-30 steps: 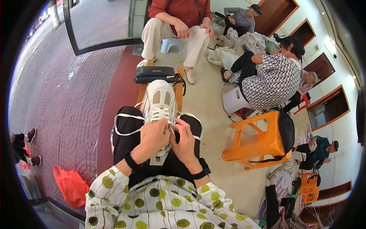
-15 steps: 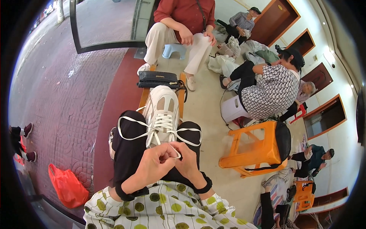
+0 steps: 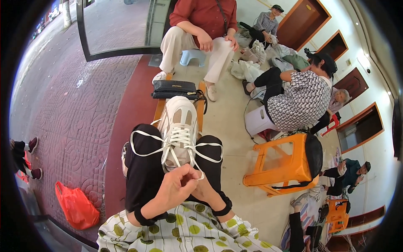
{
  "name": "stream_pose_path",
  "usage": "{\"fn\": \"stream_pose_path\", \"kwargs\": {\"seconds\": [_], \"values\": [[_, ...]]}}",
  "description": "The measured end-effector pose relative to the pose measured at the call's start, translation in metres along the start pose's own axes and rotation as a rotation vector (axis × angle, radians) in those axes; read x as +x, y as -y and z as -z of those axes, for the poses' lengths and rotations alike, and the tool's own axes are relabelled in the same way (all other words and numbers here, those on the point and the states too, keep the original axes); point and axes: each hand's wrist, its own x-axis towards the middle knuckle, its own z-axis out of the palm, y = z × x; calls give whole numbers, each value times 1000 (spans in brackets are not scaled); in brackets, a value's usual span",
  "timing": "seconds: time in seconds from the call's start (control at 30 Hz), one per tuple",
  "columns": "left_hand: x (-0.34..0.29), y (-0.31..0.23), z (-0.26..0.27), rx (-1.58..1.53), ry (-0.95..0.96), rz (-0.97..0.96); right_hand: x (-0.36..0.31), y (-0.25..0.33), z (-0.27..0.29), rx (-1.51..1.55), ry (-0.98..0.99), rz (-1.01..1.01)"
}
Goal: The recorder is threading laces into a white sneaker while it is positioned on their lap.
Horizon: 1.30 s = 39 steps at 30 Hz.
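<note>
A beige and white sneaker rests between my knees, toe pointing away from me. Its white shoelace is threaded through the eyelets, with a wide loop lying over each side. My left hand is closed near the sneaker's heel end, thumb and forefinger pinching a lace end that curls beside the fingertips. Close against it is my right hand, partly covered; its fingers are hidden behind the left hand. Both wrists wear black bands.
A black pouch lies on a wooden frame beyond the sneaker. A person in red sits opposite. An orange stool stands at right, near a seated person in patterned clothing. A red plastic bag sits on the paving at left.
Both hands have drawn back slightly toward me from the sneaker. The right hand has slipped further behind the left, hiding its fingers. The loops stay spread.
</note>
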Motion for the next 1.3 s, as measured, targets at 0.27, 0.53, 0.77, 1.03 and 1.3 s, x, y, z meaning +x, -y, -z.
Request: {"fn": "stream_pose_path", "kwargs": {"seconds": [0.27, 0.53, 0.77, 1.03, 1.3], "values": [[-10, 11, 7, -553, 36, 23, -19, 43, 14, -216, 50, -56], [-62, 47, 62, -235, -26, 127, -102, -7, 126, 571, -651, -107], [-74, 37, 72, -29, -247, 216, -92, -29, 95, -214, -629, -406], [21, 23, 63, 815, -393, -485, -23, 33, 43, -402, -504, -9], [70, 27, 67, 1081, -338, -518, -3, 11, 29, -531, -583, 192]]}}
